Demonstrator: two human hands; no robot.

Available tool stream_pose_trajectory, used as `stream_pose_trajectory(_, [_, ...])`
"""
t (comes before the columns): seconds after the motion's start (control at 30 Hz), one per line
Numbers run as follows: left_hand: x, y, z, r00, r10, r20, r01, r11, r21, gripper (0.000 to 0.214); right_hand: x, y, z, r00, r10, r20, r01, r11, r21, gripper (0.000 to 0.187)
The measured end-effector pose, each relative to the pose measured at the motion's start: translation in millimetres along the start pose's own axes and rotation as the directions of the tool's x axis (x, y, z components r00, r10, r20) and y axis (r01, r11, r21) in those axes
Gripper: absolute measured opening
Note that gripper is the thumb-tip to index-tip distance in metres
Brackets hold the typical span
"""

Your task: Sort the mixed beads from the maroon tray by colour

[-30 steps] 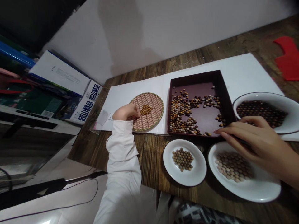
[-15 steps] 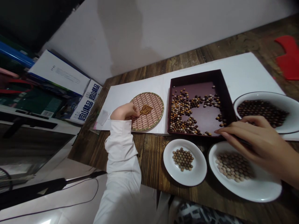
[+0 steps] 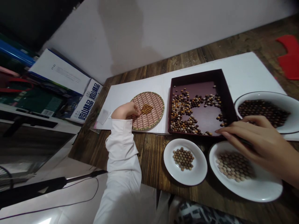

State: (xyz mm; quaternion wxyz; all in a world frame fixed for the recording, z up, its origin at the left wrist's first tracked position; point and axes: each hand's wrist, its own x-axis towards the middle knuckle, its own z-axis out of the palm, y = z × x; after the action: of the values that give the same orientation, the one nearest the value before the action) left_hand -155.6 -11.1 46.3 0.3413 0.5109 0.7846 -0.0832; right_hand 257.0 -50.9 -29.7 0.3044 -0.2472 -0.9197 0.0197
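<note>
My left hand, in a white sleeve, rests at the left side of a round woven tray. Its fingers are closed in a pinch beside a small cluster of yellow-brown beads; whatever they hold is hidden. Over the near right corner of a dark red box, my right hand has its fingertips pressed together, and I cannot make out anything in them. Mixed yellow, dark and pale beads lie inside this box, mostly toward its left and near side.
A white plate of brown beads and a larger white plate of paler beads stand in front. To the right are a white bowl of dark beads and a red object. Printed boxes stand at left.
Both hands stay almost where they were, with the same closed fingers. The whole view has shifted very slightly; the beads and plates look unchanged.
</note>
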Motion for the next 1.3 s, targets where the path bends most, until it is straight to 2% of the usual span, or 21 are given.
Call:
stream_pose_trajectory(0.37, [2.7, -6.9, -3.0, 0.999, 0.004, -0.044, -0.003, 1.000, 0.024, 0.004, 0.1, -0.6, 0.6, 1.000, 0.007, -0.005, -0.007, 1.000, 0.015, 0.015])
stream_pose_trajectory(0.5, [7.5, -9.5, -0.7, 0.995, -0.023, -0.097, 0.026, 0.999, 0.028, 0.020, 0.6, -0.2, 0.2, 1.000, 0.002, -0.019, -0.002, 1.000, 0.006, 0.014])
stream_pose_trajectory(0.63, [9.3, -10.2, 1.8, 0.994, -0.028, -0.104, 0.031, 0.999, 0.032, 0.035, 0.5, -0.2, 0.3, 1.000, 0.005, -0.008, -0.005, 1.000, 0.003, 0.015])
stream_pose_trajectory(1.3, [7.6, -6.3, -0.2, 0.994, 0.021, -0.110, -0.010, 0.995, 0.097, 0.028, -1.1, 0.0, 0.5, 1.000, 0.019, 0.002, -0.019, 1.000, 0.018, 0.014])
